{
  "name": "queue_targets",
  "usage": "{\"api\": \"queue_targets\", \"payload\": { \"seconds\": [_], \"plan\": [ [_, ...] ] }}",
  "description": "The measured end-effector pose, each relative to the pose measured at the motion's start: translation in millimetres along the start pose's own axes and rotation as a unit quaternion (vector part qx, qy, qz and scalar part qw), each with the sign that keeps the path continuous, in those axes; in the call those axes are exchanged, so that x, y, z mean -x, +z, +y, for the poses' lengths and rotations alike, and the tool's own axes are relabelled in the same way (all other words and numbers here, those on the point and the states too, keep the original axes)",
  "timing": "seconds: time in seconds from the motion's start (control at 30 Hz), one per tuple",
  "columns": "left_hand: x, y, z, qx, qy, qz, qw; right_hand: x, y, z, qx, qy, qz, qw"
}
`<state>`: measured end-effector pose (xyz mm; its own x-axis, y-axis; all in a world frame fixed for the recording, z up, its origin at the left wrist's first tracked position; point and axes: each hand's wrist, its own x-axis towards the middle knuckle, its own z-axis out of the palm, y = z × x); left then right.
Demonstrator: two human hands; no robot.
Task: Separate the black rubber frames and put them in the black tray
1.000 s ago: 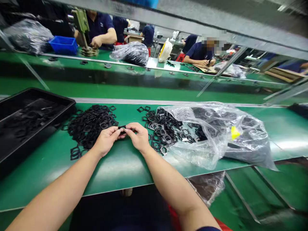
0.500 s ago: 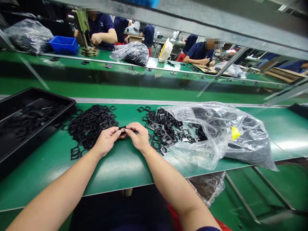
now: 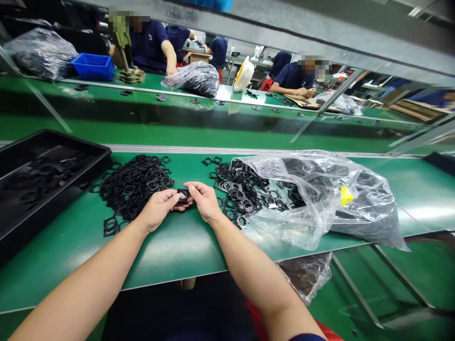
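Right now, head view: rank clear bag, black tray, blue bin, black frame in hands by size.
Clear bag and black tray: unsure, the tray runs out of view. Then blue bin, then black frame.

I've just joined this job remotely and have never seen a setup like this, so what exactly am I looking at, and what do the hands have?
This view comes from a camera worn on a person's head, looking down at their own hands. The left hand holds a small black square frame in its fingers. The right hand is right beside it; I cannot tell whether they touch. On the green bench lie a heap of similar black frames, a second heap, a black tray and a clear plastic bag. A co-worker sits beyond.
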<state>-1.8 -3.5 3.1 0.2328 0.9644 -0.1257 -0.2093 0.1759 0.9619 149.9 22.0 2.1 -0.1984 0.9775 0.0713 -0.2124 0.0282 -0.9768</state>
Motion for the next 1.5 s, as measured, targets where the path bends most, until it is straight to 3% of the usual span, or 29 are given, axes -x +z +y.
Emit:
{"api": "queue_targets", "payload": {
  "seconds": [0.13, 0.27, 0.47, 0.57, 0.7, 0.9, 1.1, 1.2, 1.3, 1.5],
  "plan": [
    [1, -2.4, -1, -0.033, -0.029, -0.033, 0.999, 1, -2, 1, 0.118, -0.07, -0.022, 0.99],
    [3, -1.8, 0, -0.066, -0.037, -0.031, 0.997, 2, 0, 4, 0.12, -0.039, -0.013, 0.992],
    [1, -2.2, 0, -0.102, -0.003, 0.032, 0.994, -2, 1, 6, 0.029, 0.039, 0.007, 0.999],
    [-2, -5.8, -2, -0.097, 0.009, 0.111, 0.989, -3, 0, 7, 0.013, 0.083, -0.001, 0.996],
    [-5, -13.4, -4, -0.119, 0.016, 0.184, 0.975, -2, -1, 13, 0.076, 0.061, 0.006, 0.995],
    [-3, -10.6, -3, -0.083, -0.014, 0.147, 0.986, -5, -1, 22, 0.053, 0.084, 0.003, 0.995],
    [-4, -5.9, -4, -0.081, -0.031, 0.154, 0.984, -6, -1, 22, 0.048, 0.109, 0.011, 0.993],
    [-4, -7.2, -6, -0.09, -0.028, 0.149, 0.984, -4, 0, 19, 0.107, 0.038, 0.031, 0.993],
    [-4, -9.7, -8, -0.113, -0.033, 0.142, 0.983, 0, 0, 14, 0.209, -0.058, 0.055, 0.975],
    [-4, -15.7, -14, -0.135, -0.022, 0.157, 0.978, 4, 0, 8, 0.311, -0.136, 0.048, 0.939]
  ]
}}
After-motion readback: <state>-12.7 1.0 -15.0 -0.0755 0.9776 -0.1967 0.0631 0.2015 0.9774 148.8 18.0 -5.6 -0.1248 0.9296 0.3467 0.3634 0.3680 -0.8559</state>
